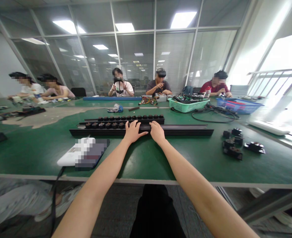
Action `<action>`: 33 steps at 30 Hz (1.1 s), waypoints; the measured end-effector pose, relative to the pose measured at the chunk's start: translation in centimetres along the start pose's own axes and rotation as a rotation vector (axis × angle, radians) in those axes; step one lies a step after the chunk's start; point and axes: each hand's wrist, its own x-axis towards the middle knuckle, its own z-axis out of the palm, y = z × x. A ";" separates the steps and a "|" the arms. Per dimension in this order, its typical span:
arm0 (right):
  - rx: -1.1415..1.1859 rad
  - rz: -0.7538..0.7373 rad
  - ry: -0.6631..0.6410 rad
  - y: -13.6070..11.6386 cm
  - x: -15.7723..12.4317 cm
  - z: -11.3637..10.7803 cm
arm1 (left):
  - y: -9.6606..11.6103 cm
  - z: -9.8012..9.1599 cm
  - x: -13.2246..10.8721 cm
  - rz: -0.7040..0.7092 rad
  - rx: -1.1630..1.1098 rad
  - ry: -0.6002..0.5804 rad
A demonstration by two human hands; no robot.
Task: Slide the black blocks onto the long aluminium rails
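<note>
A long black rail lies crosswise on the green table, with a row of small black parts in its left half. My left hand rests on the rail near its middle, fingers spread over the right end of that row and thumb pointing right. Just to the right, my right hand has its fingers bent together at the rail; what they hold, if anything, is hidden. Behind it lies a second black rail, which carries a similar row of black parts.
Loose black parts lie at the right. A white device and a dark one sit front left. Farther back are a green basket, a blue basket, cables and a cloth. Several people sit across the table.
</note>
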 end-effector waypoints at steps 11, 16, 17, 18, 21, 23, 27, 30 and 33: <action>-0.038 0.010 -0.018 -0.2 -0.1 -0.2 | 0.1 -0.2 0.0 -0.006 -0.008 -0.009; -0.062 0.010 -0.011 -0.5 -0.2 -0.2 | 0.1 -0.1 0.0 -0.005 -0.008 -0.009; -0.063 0.010 -0.010 -0.5 -0.2 -0.2 | 0.1 -0.1 0.0 -0.006 -0.007 -0.011; -0.063 0.010 -0.009 -0.5 -0.2 -0.2 | 0.0 -0.1 0.0 -0.006 -0.005 -0.011; -0.062 0.010 -0.012 -0.6 -0.2 -0.3 | 0.0 0.0 -0.1 -0.001 0.003 -0.001; -0.060 0.009 -0.014 -0.6 -0.2 -0.3 | 0.0 0.1 -0.1 0.002 0.006 0.008; -0.061 0.010 -0.010 -0.6 -0.2 -0.2 | -0.1 0.2 -0.1 0.001 0.009 0.012; -0.067 0.006 -0.007 -0.6 -0.1 -0.2 | -0.1 0.2 -0.1 0.003 0.008 0.008; -0.075 0.005 -0.006 -0.6 -0.1 -0.2 | -0.1 0.1 -0.1 0.005 0.002 0.004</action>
